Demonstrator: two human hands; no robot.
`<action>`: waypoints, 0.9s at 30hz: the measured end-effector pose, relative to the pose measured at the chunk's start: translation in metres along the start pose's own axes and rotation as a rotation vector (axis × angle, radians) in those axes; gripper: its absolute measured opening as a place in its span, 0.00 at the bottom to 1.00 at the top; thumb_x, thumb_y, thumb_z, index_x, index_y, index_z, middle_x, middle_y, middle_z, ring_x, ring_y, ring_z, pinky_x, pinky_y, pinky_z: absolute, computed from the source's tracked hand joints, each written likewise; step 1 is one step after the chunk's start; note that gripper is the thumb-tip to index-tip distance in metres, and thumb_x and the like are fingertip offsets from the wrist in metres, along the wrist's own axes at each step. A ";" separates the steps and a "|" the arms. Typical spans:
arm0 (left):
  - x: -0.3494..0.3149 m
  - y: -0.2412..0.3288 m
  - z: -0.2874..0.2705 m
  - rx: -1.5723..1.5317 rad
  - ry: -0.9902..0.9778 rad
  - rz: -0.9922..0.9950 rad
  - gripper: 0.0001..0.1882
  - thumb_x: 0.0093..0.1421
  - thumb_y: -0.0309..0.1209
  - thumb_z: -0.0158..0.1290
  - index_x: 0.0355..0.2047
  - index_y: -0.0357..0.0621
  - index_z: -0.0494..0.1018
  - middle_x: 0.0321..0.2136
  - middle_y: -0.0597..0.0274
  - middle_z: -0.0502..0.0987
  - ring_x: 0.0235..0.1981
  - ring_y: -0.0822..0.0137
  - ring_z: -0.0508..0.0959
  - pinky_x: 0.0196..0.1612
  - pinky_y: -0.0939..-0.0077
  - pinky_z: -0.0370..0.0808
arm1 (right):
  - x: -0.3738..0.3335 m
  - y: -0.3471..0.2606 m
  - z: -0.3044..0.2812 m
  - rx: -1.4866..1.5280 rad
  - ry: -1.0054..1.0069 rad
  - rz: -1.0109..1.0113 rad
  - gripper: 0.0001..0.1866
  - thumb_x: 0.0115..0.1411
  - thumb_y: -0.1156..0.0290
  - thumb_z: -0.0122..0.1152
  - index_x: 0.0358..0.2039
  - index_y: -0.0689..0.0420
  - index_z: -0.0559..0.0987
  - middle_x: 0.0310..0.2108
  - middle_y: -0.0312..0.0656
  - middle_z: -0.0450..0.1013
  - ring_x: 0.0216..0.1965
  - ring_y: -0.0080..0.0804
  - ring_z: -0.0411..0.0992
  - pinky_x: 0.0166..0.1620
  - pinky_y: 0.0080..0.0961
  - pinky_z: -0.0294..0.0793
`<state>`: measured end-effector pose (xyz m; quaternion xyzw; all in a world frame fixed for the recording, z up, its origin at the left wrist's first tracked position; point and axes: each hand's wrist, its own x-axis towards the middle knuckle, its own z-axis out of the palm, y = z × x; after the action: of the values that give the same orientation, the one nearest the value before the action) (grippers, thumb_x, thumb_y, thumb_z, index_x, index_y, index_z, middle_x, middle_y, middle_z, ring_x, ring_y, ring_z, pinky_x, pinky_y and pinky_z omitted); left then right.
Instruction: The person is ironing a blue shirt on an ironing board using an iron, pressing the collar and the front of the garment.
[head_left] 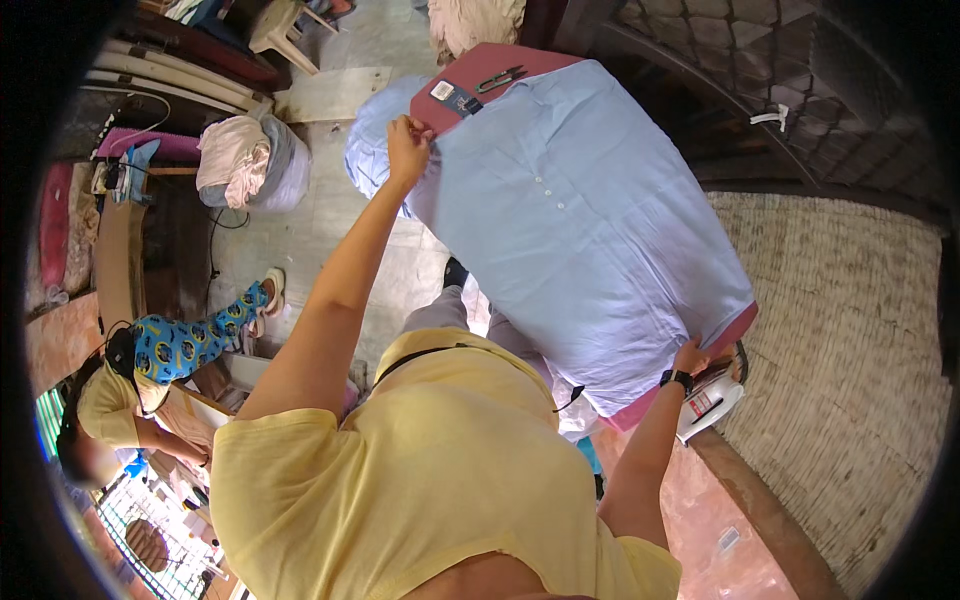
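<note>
A light blue shirt [560, 240] with a short row of buttons lies spread over an ironing board with a maroon cover [500, 62]. At the far left of the board, my left hand [408, 148] pinches the shirt's edge. My right hand [688, 360], with a dark watch on the wrist, grips the cloth near the board's near right end. Its fingertips are partly hidden. Close beside it rests a white iron [710, 405]. Thread snips [500, 79] and a dark tag [455, 98] lie on the maroon cover at the far end.
More light blue cloth [375, 135] hangs beyond my left hand. A bundle of cloth [240, 165] sits on the floor at left. Another person [120, 400] works at the lower left. A dark metal lattice gate [760, 80] stands at the far right.
</note>
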<state>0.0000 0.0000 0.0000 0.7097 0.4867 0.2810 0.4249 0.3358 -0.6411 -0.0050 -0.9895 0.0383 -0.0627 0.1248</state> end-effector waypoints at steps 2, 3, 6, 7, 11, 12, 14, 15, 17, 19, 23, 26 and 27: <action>0.014 0.011 0.028 0.082 0.246 0.269 0.17 0.53 0.29 0.62 0.42 0.43 0.71 0.45 0.52 0.71 0.47 0.51 0.72 0.49 0.55 0.68 | 0.018 0.012 0.016 0.036 0.078 -0.083 0.30 0.62 0.55 0.56 0.52 0.71 0.71 0.46 0.69 0.72 0.47 0.59 0.74 0.50 0.47 0.72; 0.002 0.004 0.007 0.212 0.187 0.342 0.17 0.53 0.29 0.61 0.42 0.43 0.71 0.44 0.52 0.71 0.47 0.51 0.71 0.49 0.55 0.68 | -0.027 0.027 0.021 -0.002 0.012 -0.043 0.29 0.62 0.55 0.56 0.50 0.72 0.71 0.46 0.69 0.72 0.47 0.60 0.73 0.50 0.48 0.72; 0.023 0.062 0.042 0.338 0.132 0.540 0.18 0.52 0.29 0.61 0.43 0.44 0.71 0.42 0.53 0.70 0.47 0.49 0.70 0.48 0.55 0.68 | -0.007 0.005 0.008 -0.043 0.060 -0.072 0.26 0.63 0.57 0.55 0.46 0.73 0.71 0.42 0.70 0.73 0.45 0.61 0.73 0.48 0.49 0.71; 0.034 0.070 0.054 0.343 0.095 0.541 0.18 0.52 0.28 0.61 0.43 0.44 0.71 0.42 0.53 0.70 0.47 0.49 0.70 0.48 0.55 0.68 | -0.006 0.009 0.007 -0.057 0.074 -0.101 0.26 0.63 0.58 0.54 0.46 0.73 0.71 0.42 0.70 0.73 0.45 0.62 0.73 0.48 0.49 0.71; 0.064 0.085 0.079 0.549 -0.041 0.510 0.21 0.48 0.25 0.60 0.44 0.47 0.71 0.45 0.54 0.69 0.50 0.50 0.69 0.48 0.53 0.68 | -0.011 -0.005 0.003 -0.064 0.050 -0.093 0.25 0.64 0.58 0.54 0.46 0.73 0.70 0.41 0.69 0.73 0.44 0.62 0.74 0.48 0.49 0.71; 0.072 0.084 0.084 0.576 -0.048 0.505 0.21 0.48 0.25 0.60 0.44 0.47 0.71 0.45 0.55 0.68 0.50 0.50 0.69 0.49 0.53 0.68 | -0.010 -0.002 0.003 -0.062 0.031 -0.056 0.25 0.64 0.58 0.54 0.46 0.73 0.70 0.41 0.68 0.73 0.43 0.62 0.74 0.47 0.49 0.71; 0.084 0.081 0.089 0.628 -0.060 0.494 0.22 0.47 0.24 0.60 0.44 0.48 0.71 0.46 0.56 0.68 0.51 0.51 0.68 0.49 0.53 0.68 | -0.009 0.001 0.006 -0.074 0.055 -0.045 0.24 0.63 0.59 0.54 0.45 0.72 0.71 0.40 0.68 0.73 0.42 0.62 0.74 0.47 0.49 0.71; 0.085 0.087 0.096 0.609 -0.039 0.525 0.22 0.47 0.25 0.60 0.44 0.48 0.71 0.46 0.55 0.68 0.51 0.51 0.68 0.49 0.54 0.68 | -0.011 0.013 0.004 -0.088 0.070 -0.020 0.23 0.63 0.60 0.54 0.44 0.72 0.71 0.39 0.68 0.73 0.42 0.62 0.74 0.47 0.49 0.71; 0.081 0.074 0.083 0.624 0.042 0.537 0.23 0.46 0.26 0.61 0.45 0.48 0.70 0.45 0.54 0.68 0.51 0.51 0.69 0.50 0.55 0.68 | -0.023 -0.026 -0.013 -0.069 -0.065 0.077 0.23 0.63 0.61 0.53 0.44 0.72 0.70 0.38 0.67 0.73 0.41 0.62 0.75 0.47 0.48 0.72; 0.085 0.080 0.087 0.556 0.032 0.602 0.23 0.46 0.27 0.61 0.45 0.48 0.70 0.46 0.54 0.68 0.51 0.51 0.69 0.50 0.56 0.69 | -0.026 -0.041 -0.022 -0.049 -0.121 0.159 0.23 0.62 0.61 0.54 0.45 0.72 0.68 0.37 0.66 0.74 0.41 0.61 0.75 0.46 0.48 0.72; 0.083 0.087 0.100 0.507 -0.120 0.648 0.19 0.49 0.25 0.58 0.44 0.47 0.72 0.46 0.52 0.70 0.51 0.49 0.70 0.50 0.55 0.70 | -0.006 -0.051 -0.023 -0.056 -0.069 0.072 0.26 0.56 0.64 0.57 0.47 0.69 0.62 0.35 0.63 0.72 0.41 0.59 0.75 0.46 0.49 0.73; 0.091 0.105 0.126 0.420 -0.167 0.558 0.14 0.53 0.26 0.54 0.42 0.45 0.74 0.43 0.49 0.75 0.48 0.46 0.73 0.49 0.54 0.72 | 0.031 -0.025 -0.004 -0.015 0.182 -0.021 0.30 0.53 0.63 0.62 0.47 0.68 0.59 0.33 0.61 0.73 0.38 0.57 0.76 0.43 0.50 0.74; 0.096 0.100 0.127 0.383 -0.166 0.501 0.12 0.55 0.27 0.53 0.41 0.45 0.74 0.42 0.48 0.77 0.47 0.45 0.75 0.48 0.53 0.72 | 0.040 -0.034 0.000 0.089 0.162 0.028 0.31 0.53 0.61 0.63 0.47 0.68 0.59 0.35 0.61 0.73 0.40 0.57 0.76 0.43 0.49 0.74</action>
<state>0.1839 0.0312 0.0256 0.8949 0.3048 0.2212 0.2396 0.3771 -0.6118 0.0083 -0.9740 0.0593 -0.1423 0.1663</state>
